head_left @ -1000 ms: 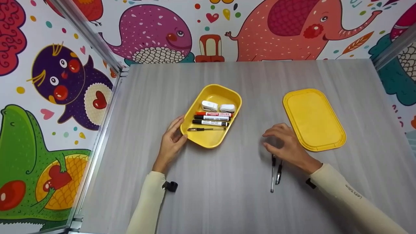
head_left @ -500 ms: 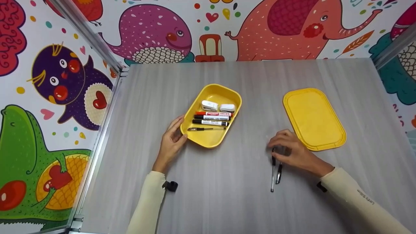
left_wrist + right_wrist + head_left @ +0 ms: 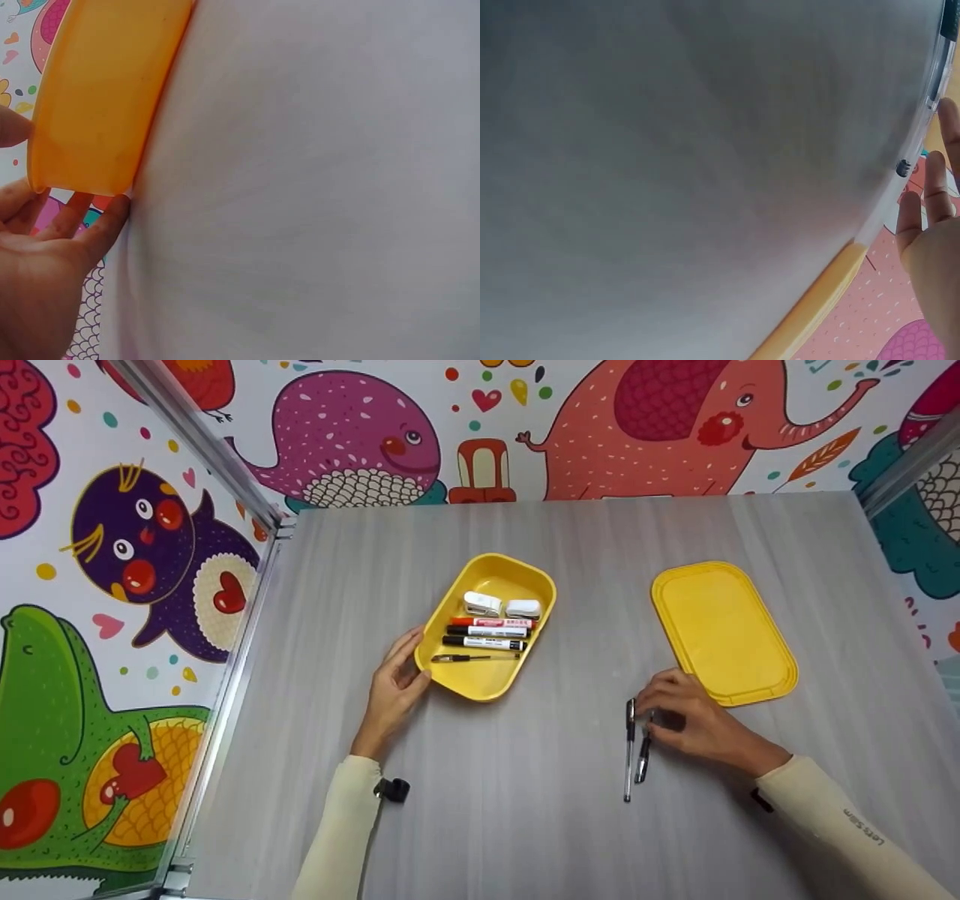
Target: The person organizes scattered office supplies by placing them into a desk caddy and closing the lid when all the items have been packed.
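My left hand [image 3: 394, 694] holds the near-left corner of a yellow box [image 3: 480, 690], thumb at the near side and fingers along the left wall. Its fingertips also meet the box wall [image 3: 105, 97] in the left wrist view. Inside lie two white staplers or clip-like things [image 3: 484, 604], a red marker [image 3: 495, 622], two black-and-white markers [image 3: 485, 643] and a slim black pen [image 3: 472, 658]. My right hand [image 3: 690, 716] hovers with bent, parted fingers over the upper end of a black-capped pen [image 3: 643, 757], partly hidden. Just left lies another clear-barrelled pen [image 3: 628, 757].
A yellow lid [image 3: 731, 637] lies flat on the grey table [image 3: 525, 810], just beyond my right hand. Patterned walls [image 3: 345, 435] stand behind and at the left, with a metal frame post [image 3: 202, 442] at the corner.
My right hand has moved right and slightly toward me, from above the clear-barrelled pen to the capped pen, uncovering the former's top. My left hand and the box stay put.
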Demonstrator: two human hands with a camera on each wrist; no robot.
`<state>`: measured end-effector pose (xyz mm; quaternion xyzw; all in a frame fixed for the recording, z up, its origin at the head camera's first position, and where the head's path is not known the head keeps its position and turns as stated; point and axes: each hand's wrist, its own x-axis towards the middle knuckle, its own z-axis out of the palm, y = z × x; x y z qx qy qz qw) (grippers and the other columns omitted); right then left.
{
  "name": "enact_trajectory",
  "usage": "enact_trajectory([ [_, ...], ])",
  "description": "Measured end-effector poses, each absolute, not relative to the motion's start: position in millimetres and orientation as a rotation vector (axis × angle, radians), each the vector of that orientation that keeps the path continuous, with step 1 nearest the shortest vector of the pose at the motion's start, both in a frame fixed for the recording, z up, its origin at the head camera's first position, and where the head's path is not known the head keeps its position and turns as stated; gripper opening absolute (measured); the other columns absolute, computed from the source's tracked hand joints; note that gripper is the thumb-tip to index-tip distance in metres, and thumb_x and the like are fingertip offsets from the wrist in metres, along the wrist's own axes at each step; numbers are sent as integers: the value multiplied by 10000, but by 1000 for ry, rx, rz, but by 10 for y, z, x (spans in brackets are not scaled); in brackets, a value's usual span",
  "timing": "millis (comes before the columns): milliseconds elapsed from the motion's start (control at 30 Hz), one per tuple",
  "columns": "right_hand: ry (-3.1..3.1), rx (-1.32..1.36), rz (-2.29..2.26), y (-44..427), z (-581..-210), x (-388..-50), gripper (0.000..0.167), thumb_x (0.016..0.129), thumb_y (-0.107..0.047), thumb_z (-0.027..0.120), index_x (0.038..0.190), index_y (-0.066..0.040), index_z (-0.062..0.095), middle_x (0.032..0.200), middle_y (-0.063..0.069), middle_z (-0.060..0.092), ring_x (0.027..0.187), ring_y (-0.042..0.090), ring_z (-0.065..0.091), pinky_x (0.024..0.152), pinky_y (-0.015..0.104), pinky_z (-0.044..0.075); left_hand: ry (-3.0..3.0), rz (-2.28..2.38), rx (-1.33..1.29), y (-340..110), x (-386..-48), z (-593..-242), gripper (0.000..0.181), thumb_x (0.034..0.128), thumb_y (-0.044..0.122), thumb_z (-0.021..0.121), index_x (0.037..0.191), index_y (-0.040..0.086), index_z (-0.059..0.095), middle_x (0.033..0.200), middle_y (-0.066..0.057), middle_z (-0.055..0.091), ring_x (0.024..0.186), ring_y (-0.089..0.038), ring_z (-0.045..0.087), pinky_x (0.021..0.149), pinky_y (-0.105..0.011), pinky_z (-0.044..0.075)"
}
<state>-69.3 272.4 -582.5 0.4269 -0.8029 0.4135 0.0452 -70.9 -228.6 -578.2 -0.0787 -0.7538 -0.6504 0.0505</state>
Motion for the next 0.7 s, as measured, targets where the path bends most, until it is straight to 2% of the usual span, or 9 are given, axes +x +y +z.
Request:
enact_trajectory([
  [300,-2494,1346,1230,2768,-5838,-676,472,706,166,841,1050,-157,828,1118,5,766,1153,267,553,1093,228,317,-2286,-1976,-273,-2297,-716,-5794,643,1003,-114,691,1613,-67,490,1708,-207,422,1575,-373,409,1223,-555,427],
  [700,-2539,1349,1118,2757,-5822,-677,437,676,137,887,937,-208,827,1049,-65,730,1144,245,554,976,305,291,-2273,-2014,-245,-2289,-700,-5779,651,1006,-116,689,1619,-72,476,1713,-201,411,1579,-367,410,1235,-508,426],
])
